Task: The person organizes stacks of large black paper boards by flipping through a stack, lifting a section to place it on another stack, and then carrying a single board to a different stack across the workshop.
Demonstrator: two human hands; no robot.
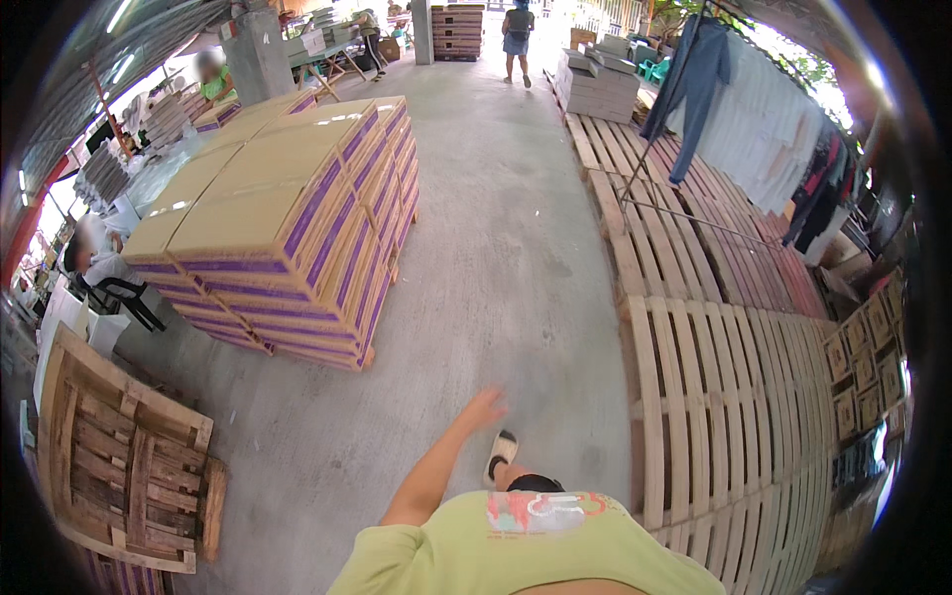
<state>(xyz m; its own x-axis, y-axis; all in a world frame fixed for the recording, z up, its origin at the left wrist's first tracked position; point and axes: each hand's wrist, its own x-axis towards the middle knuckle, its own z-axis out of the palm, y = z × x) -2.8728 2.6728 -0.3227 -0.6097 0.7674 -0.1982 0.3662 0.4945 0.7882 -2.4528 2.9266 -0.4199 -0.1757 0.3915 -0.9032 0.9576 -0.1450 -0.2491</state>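
My left hand (483,409) swings out in front of my body over the concrete floor (486,268). It is a little smeared by motion, but its fingers look loosely apart and nothing shows in them. Just below it, one of my feet in a light shoe (503,454) steps forward on the floor. My right hand is out of the picture. Ahead on the left rises a strapped stack of flat brown cartons (248,213) with purple edges, beyond my left hand's reach.
Wooden pallets (734,397) line the right side, with a clothes rack (759,129) over them. A pallet (129,466) lies tilted at near left. Seated people (99,263) are at left; another person (518,45) walks far ahead. Grey stacks (598,84) stand at far right.
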